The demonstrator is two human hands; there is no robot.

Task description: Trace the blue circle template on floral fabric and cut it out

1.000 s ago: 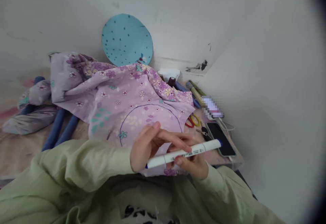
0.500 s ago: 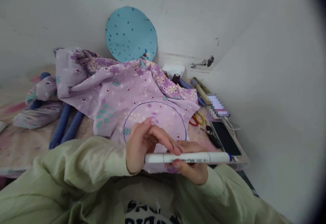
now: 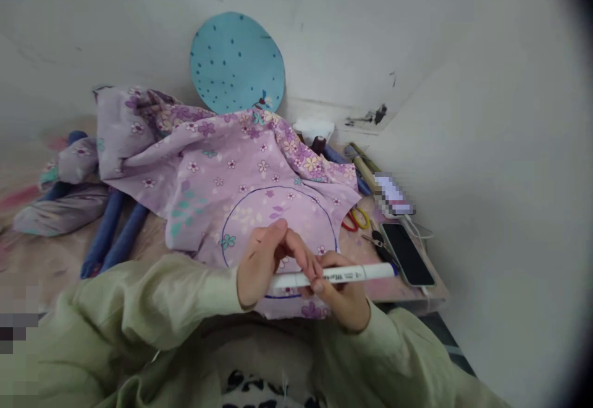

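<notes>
A white marker pen (image 3: 356,272) with a blue end lies across both hands above the cloth, its right end tipped slightly up. My right hand (image 3: 347,303) grips it, thumb on the near side. My left hand (image 3: 266,263) curls over the pen's left part, fingertips on its barrel near my right thumb. Beneath them spreads lilac flowered fabric (image 3: 222,185), marked with a large blue drawn circle, partly hidden by my hands.
A blue dotted disc (image 3: 236,62) leans on the wall. Blue rolls (image 3: 109,229) lie left under the fabric. To the right are scissors (image 3: 361,217), keys (image 3: 377,242), a dark phone (image 3: 407,253) and a lit, blurred device (image 3: 393,193) with a white cable.
The marker has tilted, its right end rising and shifting left. My left hand has moved slightly right, and its fingertips now bend down onto the barrel. The view has shifted a little.
</notes>
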